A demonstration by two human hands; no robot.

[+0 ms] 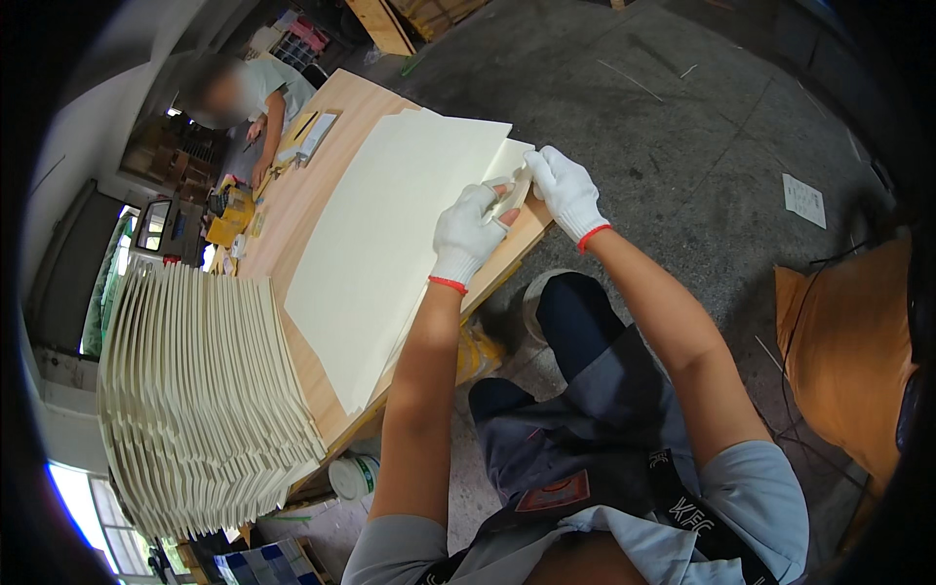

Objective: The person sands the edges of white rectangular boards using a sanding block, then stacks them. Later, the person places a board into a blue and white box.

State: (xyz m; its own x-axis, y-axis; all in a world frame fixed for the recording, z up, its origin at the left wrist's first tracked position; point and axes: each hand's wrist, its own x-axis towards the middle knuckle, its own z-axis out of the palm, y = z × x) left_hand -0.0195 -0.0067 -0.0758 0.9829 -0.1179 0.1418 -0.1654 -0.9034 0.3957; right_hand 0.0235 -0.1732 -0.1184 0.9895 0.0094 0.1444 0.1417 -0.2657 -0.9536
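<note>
A large cream sheet of paper or thin card (390,210) lies on the wooden table (302,190), with further cream layers showing along its edges. My left hand (470,232), in a white glove with bare thumb and fingertip, grips the narrow part of the sheet near its right end. Beside it, my right hand (565,187), also in a white glove, is closed on the corner of the same piece, just over the table's near edge. The corner bends between the two hands, and the right fingertips are partly hidden.
A tall stack of folded cream sheets (200,390) covers the table's left end. Across the table a person (278,93) works beside a clipboard (317,135) and a yellow box (231,216). A white tub (353,476) stands below; a brown sack (843,346) sits at right.
</note>
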